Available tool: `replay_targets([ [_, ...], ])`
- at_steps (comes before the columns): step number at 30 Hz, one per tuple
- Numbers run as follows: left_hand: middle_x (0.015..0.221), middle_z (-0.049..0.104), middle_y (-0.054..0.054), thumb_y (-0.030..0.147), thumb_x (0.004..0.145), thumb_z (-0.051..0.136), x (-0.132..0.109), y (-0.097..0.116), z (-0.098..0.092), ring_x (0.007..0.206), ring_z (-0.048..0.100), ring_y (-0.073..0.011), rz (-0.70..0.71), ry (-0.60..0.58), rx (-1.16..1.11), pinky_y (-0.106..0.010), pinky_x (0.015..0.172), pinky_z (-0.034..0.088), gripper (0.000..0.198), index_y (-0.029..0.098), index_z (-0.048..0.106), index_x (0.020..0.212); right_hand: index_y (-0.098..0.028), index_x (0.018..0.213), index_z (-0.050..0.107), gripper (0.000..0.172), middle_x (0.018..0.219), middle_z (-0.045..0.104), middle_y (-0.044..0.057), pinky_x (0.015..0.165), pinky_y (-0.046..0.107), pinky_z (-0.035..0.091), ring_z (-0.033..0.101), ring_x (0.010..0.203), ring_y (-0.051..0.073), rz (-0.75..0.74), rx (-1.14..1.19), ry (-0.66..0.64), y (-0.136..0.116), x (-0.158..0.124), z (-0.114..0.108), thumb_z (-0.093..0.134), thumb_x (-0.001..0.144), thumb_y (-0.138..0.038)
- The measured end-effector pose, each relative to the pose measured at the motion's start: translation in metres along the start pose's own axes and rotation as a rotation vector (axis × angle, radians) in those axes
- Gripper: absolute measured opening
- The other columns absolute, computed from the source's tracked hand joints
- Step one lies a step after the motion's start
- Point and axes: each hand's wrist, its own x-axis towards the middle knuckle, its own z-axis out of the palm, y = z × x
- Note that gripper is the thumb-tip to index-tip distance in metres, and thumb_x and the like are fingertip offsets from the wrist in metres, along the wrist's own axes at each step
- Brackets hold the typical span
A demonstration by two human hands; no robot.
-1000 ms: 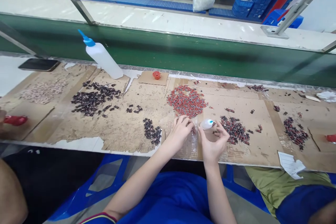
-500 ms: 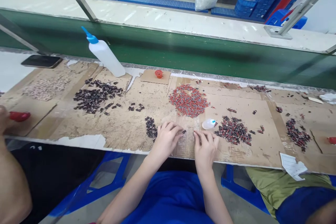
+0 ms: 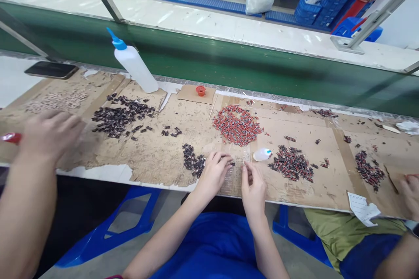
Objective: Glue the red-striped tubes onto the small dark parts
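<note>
My left hand [image 3: 214,174] is closed in a pinch on a small dark part [image 3: 232,163], held low over the cardboard. To its right, my right hand [image 3: 253,183] has thumb and forefinger pressed together; whatever is between them is too small to make out. Beside my left hand lies a pile of small dark parts [image 3: 191,159]. Beyond both hands spreads a round heap of small red-and-silver pieces [image 3: 237,124]. A small white bottle with a blue tip [image 3: 262,154] lies just past my right hand, next to a pile of red-and-black parts [image 3: 292,164].
A large white squeeze bottle [image 3: 135,67] leans at the back left near a phone [image 3: 51,69]. A red cup [image 3: 200,90] sits on a cardboard square. Co-workers' hands [image 3: 49,133] are at both sides. More dark parts [image 3: 122,115] lie left.
The left co-worker's blurred hand has come in over the cardboard, and a hand has appeared at the far right. My hands stay close together, with my right fingers now closer to a pinch.
</note>
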Motion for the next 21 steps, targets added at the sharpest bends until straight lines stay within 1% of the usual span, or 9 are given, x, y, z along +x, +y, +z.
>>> replay_targets([
  [2, 0.1, 0.065, -0.007, 0.011, 0.087, 0.056, 0.001, -0.001, 0.0, 0.1, 0.056, -0.0235, 0.002, -0.002, -0.011, -0.04, 0.088, 0.051, 0.014, 0.02, 0.067, 0.091, -0.014, 0.101, 0.067, 0.032, 0.083, 0.071, 0.01, 0.063, 0.033, 0.052, 0.064, 0.068, 0.02, 0.114, 0.081, -0.016, -0.001, -0.001, 0.001, 0.053, 0.088, -0.04],
  [3, 0.1, 0.066, -0.007, 0.011, 0.087, 0.055, 0.002, -0.001, 0.0, 0.1, 0.057, -0.0234, 0.013, -0.012, -0.037, -0.039, 0.087, 0.051, 0.015, 0.02, 0.067, 0.089, -0.014, 0.098, 0.068, 0.032, 0.081, 0.071, 0.01, 0.063, 0.032, 0.052, 0.064, 0.067, 0.019, 0.153, 0.109, -0.016, -0.002, -0.001, 0.0, 0.054, 0.087, -0.041],
  [6, 0.092, 0.07, -0.006, 0.011, 0.089, 0.054, 0.003, -0.001, -0.002, 0.092, 0.063, -0.0209, 0.037, -0.067, -0.166, -0.035, 0.083, 0.053, 0.015, 0.019, 0.066, 0.088, -0.016, 0.088, 0.069, 0.03, 0.085, 0.072, 0.009, 0.069, 0.032, 0.053, 0.066, 0.076, 0.02, 0.197, 0.162, -0.029, -0.007, -0.001, -0.003, 0.055, 0.086, -0.043],
  [8, 0.088, 0.072, -0.005, 0.014, 0.09, 0.053, 0.004, 0.001, -0.005, 0.085, 0.066, -0.0191, 0.028, -0.09, -0.239, -0.032, 0.079, 0.055, 0.015, 0.019, 0.067, 0.091, -0.017, 0.09, 0.068, 0.03, 0.091, 0.072, 0.01, 0.074, 0.033, 0.055, 0.068, 0.083, 0.022, 0.215, 0.233, -0.053, -0.01, -0.001, -0.006, 0.055, 0.086, -0.044],
  [10, 0.09, 0.073, -0.006, 0.017, 0.091, 0.052, 0.003, 0.004, -0.007, 0.084, 0.068, -0.0186, 0.035, -0.074, -0.28, -0.031, 0.078, 0.055, 0.016, 0.019, 0.068, 0.095, -0.017, 0.092, 0.068, 0.031, 0.095, 0.073, 0.01, 0.077, 0.035, 0.056, 0.069, 0.087, 0.022, 0.248, 0.325, -0.077, -0.012, -0.002, -0.007, 0.057, 0.084, -0.046],
  [13, 0.089, 0.074, -0.006, 0.018, 0.093, 0.05, 0.003, 0.009, -0.01, 0.084, 0.068, -0.0183, 0.088, -0.047, -0.309, -0.03, 0.077, 0.055, 0.019, 0.019, 0.069, 0.097, -0.017, 0.09, 0.068, 0.032, 0.09, 0.074, 0.01, 0.077, 0.037, 0.058, 0.071, 0.082, 0.022, 0.299, 0.421, -0.094, -0.012, -0.003, -0.007, 0.061, 0.082, -0.048],
  [17, 0.083, 0.074, -0.006, 0.017, 0.093, 0.049, 0.002, 0.013, -0.013, 0.079, 0.067, -0.0177, 0.084, -0.033, -0.33, -0.029, 0.073, 0.055, 0.021, 0.018, 0.07, 0.092, -0.017, 0.088, 0.07, 0.031, 0.085, 0.075, 0.009, 0.078, 0.038, 0.06, 0.072, 0.078, 0.022, 0.318, 0.466, -0.102, -0.013, -0.004, -0.007, 0.064, 0.079, -0.046],
  [21, 0.083, 0.074, -0.007, 0.016, 0.092, 0.051, 0.001, 0.017, -0.016, 0.079, 0.067, -0.018, 0.029, -0.041, -0.388, -0.029, 0.074, 0.055, 0.02, 0.017, 0.071, 0.089, -0.016, 0.092, 0.071, 0.028, 0.09, 0.075, 0.01, 0.08, 0.038, 0.059, 0.072, 0.081, 0.023, 0.259, 0.417, -0.106, -0.012, -0.007, -0.008, 0.062, 0.083, -0.041],
])
